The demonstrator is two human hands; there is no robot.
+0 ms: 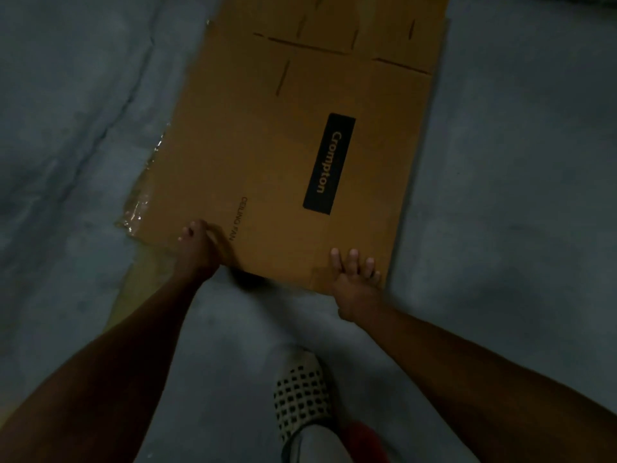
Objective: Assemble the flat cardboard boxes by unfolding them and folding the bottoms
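Observation:
A flat brown cardboard box [267, 155] lies on the grey floor, stretching away from me, with a black "Crompton" label and "CEILING FAN" print on its top face. My left hand [200, 248] grips the near edge at its left part, fingers curled round it. At the near right corner, my right hand [355, 279] holds the same edge with fingers on top of the cardboard. The near edge looks slightly raised, with a shadow beneath it. Slots and flap cuts show at the far end.
Crinkled clear tape [140, 202] hangs off the box's left edge. Another piece of cardboard [130, 295] peeks out underneath at the near left. My foot in a white perforated shoe [300, 396] stands on the grey floor [517, 228] just behind the box.

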